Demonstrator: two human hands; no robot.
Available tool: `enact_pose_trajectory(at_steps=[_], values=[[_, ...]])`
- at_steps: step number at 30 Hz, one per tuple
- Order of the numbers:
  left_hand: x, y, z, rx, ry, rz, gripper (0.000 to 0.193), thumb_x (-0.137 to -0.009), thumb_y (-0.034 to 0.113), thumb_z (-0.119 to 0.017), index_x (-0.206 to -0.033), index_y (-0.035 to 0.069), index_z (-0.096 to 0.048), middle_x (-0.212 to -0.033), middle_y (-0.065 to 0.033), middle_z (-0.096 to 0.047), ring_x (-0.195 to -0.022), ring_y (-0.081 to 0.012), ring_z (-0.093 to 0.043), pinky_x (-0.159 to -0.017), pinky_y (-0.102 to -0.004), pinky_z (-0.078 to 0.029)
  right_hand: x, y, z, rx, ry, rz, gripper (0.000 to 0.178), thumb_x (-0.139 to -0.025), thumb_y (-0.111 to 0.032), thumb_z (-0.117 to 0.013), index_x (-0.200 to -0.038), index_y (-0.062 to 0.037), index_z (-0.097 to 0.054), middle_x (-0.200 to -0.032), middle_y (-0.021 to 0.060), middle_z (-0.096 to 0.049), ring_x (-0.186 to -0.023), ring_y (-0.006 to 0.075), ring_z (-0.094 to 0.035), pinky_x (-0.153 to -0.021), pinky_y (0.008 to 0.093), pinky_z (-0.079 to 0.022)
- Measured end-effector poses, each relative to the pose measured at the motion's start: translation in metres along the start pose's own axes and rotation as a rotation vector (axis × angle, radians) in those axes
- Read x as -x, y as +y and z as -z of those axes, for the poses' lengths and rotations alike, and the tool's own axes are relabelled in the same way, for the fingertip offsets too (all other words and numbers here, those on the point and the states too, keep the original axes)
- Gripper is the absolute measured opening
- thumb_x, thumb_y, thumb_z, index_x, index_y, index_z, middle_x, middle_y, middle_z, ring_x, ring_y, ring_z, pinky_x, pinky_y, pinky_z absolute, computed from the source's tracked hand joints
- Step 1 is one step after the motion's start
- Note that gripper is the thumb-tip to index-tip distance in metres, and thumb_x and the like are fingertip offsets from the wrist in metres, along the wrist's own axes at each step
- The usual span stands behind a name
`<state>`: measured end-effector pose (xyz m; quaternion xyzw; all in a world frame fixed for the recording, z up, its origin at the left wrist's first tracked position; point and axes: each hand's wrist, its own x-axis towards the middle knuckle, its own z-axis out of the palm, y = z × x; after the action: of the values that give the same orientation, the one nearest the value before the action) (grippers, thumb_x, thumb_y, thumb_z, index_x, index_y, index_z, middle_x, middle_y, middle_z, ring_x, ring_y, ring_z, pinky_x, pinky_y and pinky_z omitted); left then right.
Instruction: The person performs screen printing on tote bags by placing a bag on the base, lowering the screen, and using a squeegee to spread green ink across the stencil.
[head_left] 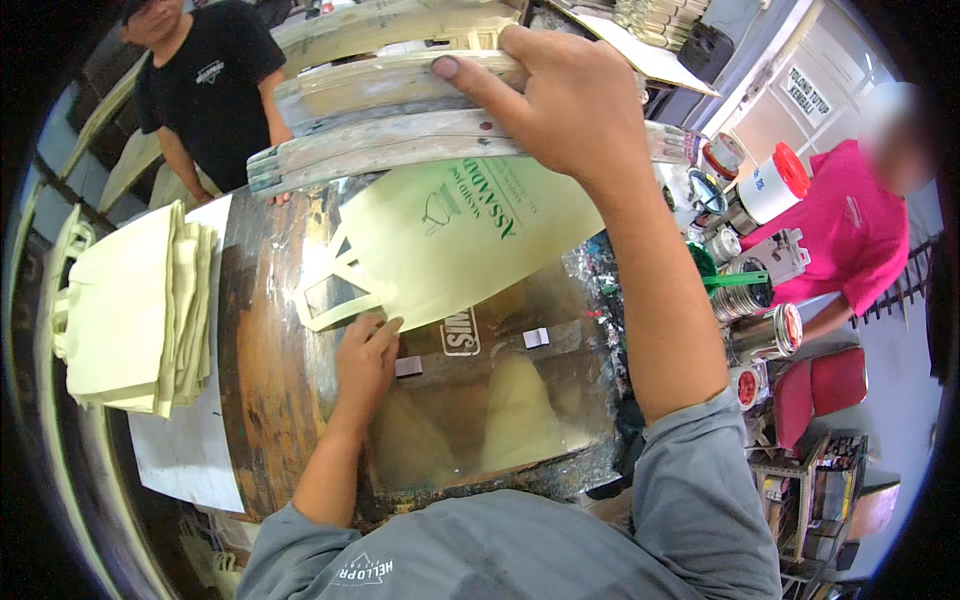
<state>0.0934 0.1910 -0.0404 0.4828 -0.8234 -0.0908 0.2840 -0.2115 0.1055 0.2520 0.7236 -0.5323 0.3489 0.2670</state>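
A pale yellow tote bag (450,250) with green printing lies slanted on the stained work board (270,400), its handle loop toward the left. My left hand (368,358) is at the bag's near edge beside the handle, fingers closed on the fabric. My right hand (575,110) grips the raised screen-printing frame (390,142) from above, thumb on its near side. This paint-smeared wooden frame stands tilted up over the far part of the bag and hides some of it. Two small pale blocks (536,338) sit on the glossy surface near me.
At the left rises a stack of pale yellow tote bags (130,310). Ink cans (765,335), a white tub with a red lid (770,185) and a green tool (735,280) crowd the right edge. A person in black (215,90) stands far left, one in pink (850,230) at right.
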Motion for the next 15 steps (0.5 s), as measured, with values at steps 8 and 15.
enact_pose_trajectory(at_steps=[8, 15], values=[[-0.067, -0.004, 0.057, 0.294, 0.19, 0.058, 0.037, -0.091, -0.008, -0.07, -0.127, 0.001, -0.071, -0.131, -0.0156, -0.073, -0.108, -0.0286, -0.074, -0.082, -0.0349, -0.06, -0.015, 0.005, 0.004, -0.094, -0.053, -0.027, 0.077, -0.098, -0.077, -0.056, -0.09, -0.0041, -0.077, -0.079, 0.0191, -0.074, -0.08, 0.0377, -0.073, -0.08, 0.0492, -0.051], [-0.143, -0.06, 0.228, 0.158, 0.06, -0.223, 0.028, -0.084, -0.01, -0.065, -0.11, -0.002, -0.068, -0.107, -0.0129, -0.073, -0.107, -0.0269, -0.072, -0.092, -0.0384, -0.057, -0.019, 0.001, 0.016, -0.096, -0.088, -0.027, 0.069, -0.099, -0.069, -0.061, -0.082, -0.0036, -0.072, -0.079, 0.0193, -0.074, -0.081, 0.0398, -0.073, -0.083, 0.0514, -0.05]])
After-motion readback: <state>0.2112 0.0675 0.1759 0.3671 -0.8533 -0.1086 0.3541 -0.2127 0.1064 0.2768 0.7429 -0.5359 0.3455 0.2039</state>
